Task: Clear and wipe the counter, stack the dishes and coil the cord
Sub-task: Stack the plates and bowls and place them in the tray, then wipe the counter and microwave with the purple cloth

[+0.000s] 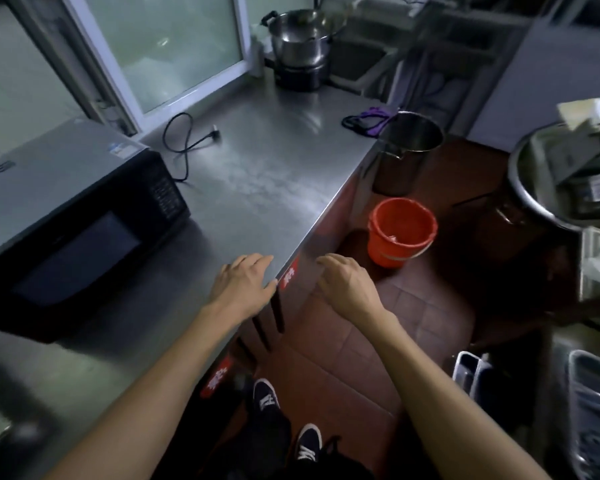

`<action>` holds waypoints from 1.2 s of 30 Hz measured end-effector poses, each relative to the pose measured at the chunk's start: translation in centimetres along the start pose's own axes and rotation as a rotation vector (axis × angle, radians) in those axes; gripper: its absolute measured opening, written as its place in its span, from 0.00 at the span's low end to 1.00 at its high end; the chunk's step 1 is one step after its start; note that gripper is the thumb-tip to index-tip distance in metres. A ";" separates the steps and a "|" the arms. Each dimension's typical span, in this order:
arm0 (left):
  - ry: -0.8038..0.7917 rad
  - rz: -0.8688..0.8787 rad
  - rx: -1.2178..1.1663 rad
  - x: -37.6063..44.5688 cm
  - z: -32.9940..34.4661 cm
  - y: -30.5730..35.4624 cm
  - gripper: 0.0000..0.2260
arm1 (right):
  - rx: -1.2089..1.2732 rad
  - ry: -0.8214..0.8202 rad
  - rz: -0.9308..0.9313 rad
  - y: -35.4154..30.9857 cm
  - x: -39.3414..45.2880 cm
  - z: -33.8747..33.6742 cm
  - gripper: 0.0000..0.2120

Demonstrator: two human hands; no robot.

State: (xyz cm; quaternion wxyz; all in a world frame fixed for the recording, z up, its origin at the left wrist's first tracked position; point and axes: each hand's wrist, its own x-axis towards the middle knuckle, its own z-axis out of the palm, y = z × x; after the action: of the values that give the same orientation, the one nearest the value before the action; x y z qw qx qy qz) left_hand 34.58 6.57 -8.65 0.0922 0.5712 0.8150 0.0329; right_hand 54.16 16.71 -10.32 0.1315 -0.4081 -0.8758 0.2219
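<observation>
A steel counter (257, 174) runs from the window toward me. A black microwave (66, 216) stands on its left side. Its black cord (184, 143) lies loose and looped on the counter behind it, plug end free. My left hand (243, 284) rests flat on the counter's front edge, fingers apart, holding nothing. My right hand (343, 285) hovers just off the edge over the floor, fingers curled loosely downward, with nothing in it. A steel pot (298, 36) sits on a black cooker base at the far end.
A purple and black cloth-like bundle (368, 121) lies at the counter's far right corner. On the brown tiled floor stand an orange bucket (400, 230) and a tall steel pail (406, 147). A large steel basin (568, 174) with items sits at right.
</observation>
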 end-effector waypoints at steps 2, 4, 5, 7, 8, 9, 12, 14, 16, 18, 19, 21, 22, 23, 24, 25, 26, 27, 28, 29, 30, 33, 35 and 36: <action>-0.009 0.051 -0.011 1.9 0.6 1.6 0.24 | -0.022 0.011 0.046 1.8 0.4 -0.2 0.16; -0.028 0.087 -0.019 4.0 1.1 2.9 0.24 | -0.029 0.009 0.081 3.5 1.2 -0.4 0.17; -0.036 0.100 -0.020 5.2 1.5 3.4 0.25 | -0.025 0.011 0.096 4.2 1.7 -0.5 0.18; -0.049 0.121 -0.028 7.7 2.1 4.2 0.25 | -0.030 0.021 0.114 5.5 3.0 -1.0 0.18; -0.054 0.127 -0.037 9.2 2.5 4.4 0.25 | -0.038 0.022 0.122 6.1 3.8 -1.4 0.16; -0.057 0.131 -0.049 10.7 2.7 4.6 0.25 | -0.047 0.016 0.135 6.8 4.8 -1.7 0.15; -0.069 0.143 -0.083 15.4 3.4 4.9 0.25 | -0.079 0.015 0.177 8.8 8.3 -2.4 0.15; -0.084 0.149 -0.105 18.5 3.6 5.2 0.25 | -0.092 0.019 0.196 10.0 10.5 -2.7 0.17; -0.077 0.164 -0.126 21.4 3.6 5.6 0.25 | -0.101 0.015 0.201 10.9 12.5 -3.1 0.19; -0.076 0.194 -0.134 24.1 3.3 6.2 0.25 | -0.115 0.035 0.199 11.7 14.7 -3.6 0.19; -0.078 0.208 -0.132 25.4 3.1 6.4 0.25 | -0.118 0.048 0.200 12.1 15.8 -3.9 0.19; -0.082 0.221 -0.124 27.5 2.4 7.0 0.25 | -0.112 0.062 0.210 12.6 17.6 -4.6 0.19; -0.078 0.224 -0.120 28.5 2.1 7.3 0.25 | -0.112 0.068 0.211 12.9 18.5 -5.0 0.19; -0.074 0.229 -0.116 29.4 1.8 7.6 0.25 | -0.115 0.076 0.205 13.3 19.4 -5.4 0.18; -0.074 0.237 -0.112 30.4 1.5 7.9 0.25 | -0.119 0.083 0.197 13.7 20.3 -5.8 0.18; -0.075 0.249 -0.106 31.5 1.3 8.2 0.25 | -0.123 0.089 0.195 14.2 21.2 -6.2 0.18; -0.074 0.262 -0.097 32.6 1.1 8.6 0.25 | -0.127 0.093 0.198 14.8 22.1 -6.6 0.17; -0.075 0.273 -0.089 33.6 1.0 9.0 0.26 | -0.129 0.095 0.206 15.4 22.9 -6.9 0.17; -0.077 0.279 -0.085 34.7 0.9 9.4 0.26 | -0.131 0.097 0.215 16.1 23.6 -7.3 0.17; -0.082 0.280 -0.083 35.7 0.9 10.0 0.26 | -0.131 0.096 0.223 16.9 24.2 -7.5 0.17; -0.085 0.280 -0.080 36.7 0.9 10.6 0.26 | -0.128 0.090 0.231 17.8 24.8 -7.8 0.17; -0.096 0.284 -0.072 39.8 1.5 12.9 0.26 | -0.115 0.064 0.255 21.0 26.6 -8.8 0.18; -0.105 0.287 -0.063 42.2 1.9 14.8 0.25 | -0.103 0.052 0.271 23.6 28.0 -9.6 0.18; -0.110 0.282 -0.059 43.4 1.9 15.7 0.26 | -0.098 0.049 0.271 24.9 28.8 -10.1 0.19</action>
State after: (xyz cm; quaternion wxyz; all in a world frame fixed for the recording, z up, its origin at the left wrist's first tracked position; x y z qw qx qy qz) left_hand 35.10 52.58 -12.94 0.1481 0.6779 0.7190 0.0380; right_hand 56.46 55.97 -12.55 0.1017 -0.5340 -0.8188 0.1845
